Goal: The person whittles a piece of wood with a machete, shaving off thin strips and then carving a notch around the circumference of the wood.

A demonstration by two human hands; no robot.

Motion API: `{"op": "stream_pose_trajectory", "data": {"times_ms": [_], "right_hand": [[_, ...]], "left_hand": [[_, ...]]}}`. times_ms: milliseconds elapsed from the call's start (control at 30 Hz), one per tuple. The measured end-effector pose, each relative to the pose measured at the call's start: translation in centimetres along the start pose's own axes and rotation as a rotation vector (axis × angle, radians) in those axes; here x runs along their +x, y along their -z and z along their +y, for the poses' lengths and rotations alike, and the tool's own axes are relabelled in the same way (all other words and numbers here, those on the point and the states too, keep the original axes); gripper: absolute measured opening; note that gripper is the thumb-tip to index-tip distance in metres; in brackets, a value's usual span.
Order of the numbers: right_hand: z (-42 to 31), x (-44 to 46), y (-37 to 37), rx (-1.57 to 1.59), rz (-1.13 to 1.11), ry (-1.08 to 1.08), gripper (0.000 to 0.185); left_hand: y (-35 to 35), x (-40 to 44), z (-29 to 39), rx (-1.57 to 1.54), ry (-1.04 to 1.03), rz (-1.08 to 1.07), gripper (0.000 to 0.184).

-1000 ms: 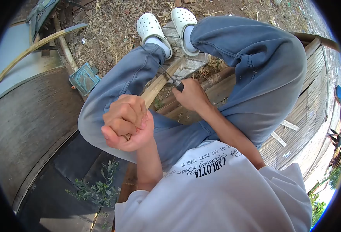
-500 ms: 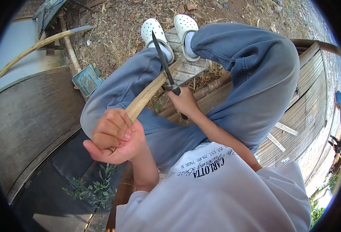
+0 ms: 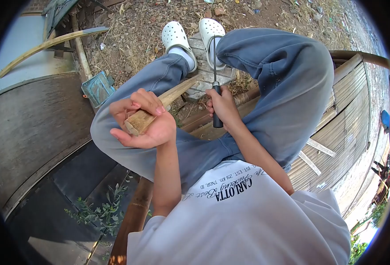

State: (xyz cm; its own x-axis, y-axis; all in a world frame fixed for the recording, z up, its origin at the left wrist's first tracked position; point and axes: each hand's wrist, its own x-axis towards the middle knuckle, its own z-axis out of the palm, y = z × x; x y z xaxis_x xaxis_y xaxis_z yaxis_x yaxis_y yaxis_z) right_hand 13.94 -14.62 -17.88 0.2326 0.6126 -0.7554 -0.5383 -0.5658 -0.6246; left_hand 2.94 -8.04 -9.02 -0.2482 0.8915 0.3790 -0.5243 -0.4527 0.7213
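Note:
A pale wooden stick (image 3: 174, 93) runs from my left hand (image 3: 147, 120) up toward the slatted board between the feet. Its blunt end lies across my left palm, with the fingers curled loosely over it and the thumb apart. My right hand (image 3: 223, 106) grips the black handle of a knife (image 3: 217, 106). The narrow blade points up and away, beside the stick and apart from it, its tip near the right shoe.
White clogs (image 3: 175, 36) rest by a weathered slatted board (image 3: 199, 86). A blue box (image 3: 98, 89) and a curved wood strip (image 3: 49, 45) lie left. Bamboo slats (image 3: 336, 137) stand right, a leafy plant (image 3: 104, 212) lower left.
My left hand has loosened from a fist, uncovering the stick's end. My right hand has moved slightly right with the knife, whose blade has swung away from the stick to point more upright.

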Motion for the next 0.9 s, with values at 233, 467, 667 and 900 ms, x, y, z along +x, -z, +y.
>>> {"op": "stream_pose_trajectory", "data": {"times_ms": [233,467,667,900], "right_hand": [[1.1,-0.3,-0.2,-0.087,-0.113,0.112,0.034],[1.1,-1.0,-3.0,-0.496,-0.082,0.314,0.024],[4.2,4.1,-2.8,-0.564,0.052,0.372,0.025],[5.7,6.4,-3.3,-0.674,0.094,0.385,0.020]], "left_hand": [[1.4,0.2,-2.5,-0.061,0.183,-0.132,0.057],[-0.4,2.1,-3.9,0.033,0.232,-0.045,0.047],[-0.7,1.8,-4.3,0.008,0.243,-0.062,0.044],[1.3,3.3,-3.5,-0.013,0.216,-0.027,0.043]]}}
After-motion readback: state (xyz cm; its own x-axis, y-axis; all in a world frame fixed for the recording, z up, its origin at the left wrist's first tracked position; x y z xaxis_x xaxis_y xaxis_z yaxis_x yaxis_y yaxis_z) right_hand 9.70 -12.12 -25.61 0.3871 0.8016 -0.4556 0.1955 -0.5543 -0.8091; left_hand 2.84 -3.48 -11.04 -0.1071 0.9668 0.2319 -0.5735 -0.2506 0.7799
